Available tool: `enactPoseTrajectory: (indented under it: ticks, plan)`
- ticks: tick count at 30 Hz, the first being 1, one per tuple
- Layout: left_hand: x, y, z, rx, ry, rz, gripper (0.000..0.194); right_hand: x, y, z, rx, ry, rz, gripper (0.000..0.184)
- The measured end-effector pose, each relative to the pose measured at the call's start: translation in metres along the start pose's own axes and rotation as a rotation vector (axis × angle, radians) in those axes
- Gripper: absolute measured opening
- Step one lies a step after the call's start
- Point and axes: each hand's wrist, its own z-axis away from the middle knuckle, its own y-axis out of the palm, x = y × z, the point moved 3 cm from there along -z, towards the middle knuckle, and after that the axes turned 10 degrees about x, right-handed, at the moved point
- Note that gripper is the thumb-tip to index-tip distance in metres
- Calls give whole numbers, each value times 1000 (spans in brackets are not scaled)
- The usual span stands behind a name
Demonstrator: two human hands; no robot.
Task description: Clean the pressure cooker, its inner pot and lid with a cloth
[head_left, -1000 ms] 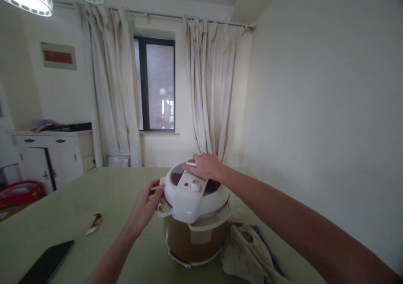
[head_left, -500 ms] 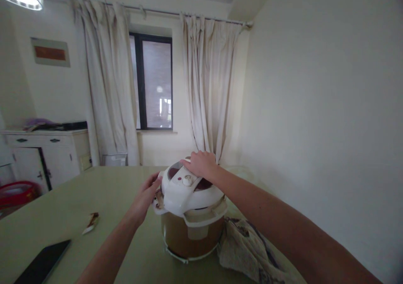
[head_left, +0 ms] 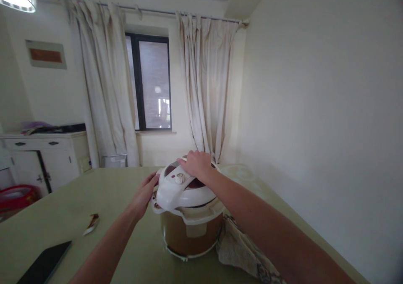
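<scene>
A white-topped electric pressure cooker point(head_left: 192, 231) with a brownish body stands on the table in front of me. Its domed white lid point(head_left: 176, 195) carries a round knob and a raised handle across the middle. My right hand point(head_left: 197, 164) is closed over that lid handle from above, its fingers curled on the far side. At the cooker's left side, my left hand point(head_left: 146, 193) grips the edge, thumb against the lid; its other fingers are partly hidden. The lid sits slightly askew, with a gap over the rim at the front right. A crumpled patterned cloth point(head_left: 236, 248) lies against the cooker's right side.
On the pale green table point(head_left: 126, 242) are a dark phone-like slab point(head_left: 45, 263) and a small brown-and-white scrap point(head_left: 92, 224) to the left. The right wall point(head_left: 315, 128) runs close along the table. A white cabinet point(head_left: 59, 158) and a red basket point(head_left: 19, 195) stand beyond the left edge.
The lid has turned slightly, its front part shifting left over the pot, and my right hand has gone with it. My left hand keeps its place. The view has swung slightly right.
</scene>
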Motion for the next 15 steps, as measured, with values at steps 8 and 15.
enactPoseTrajectory:
  ticks: [8,15]
  plan:
    - [-1,3,4,56,-4,39,73,-17,2,-5,-50,-74,49,75]
    - [3,4,9,49,49,-49,80,-24,2,1,-81,-36,46,73]
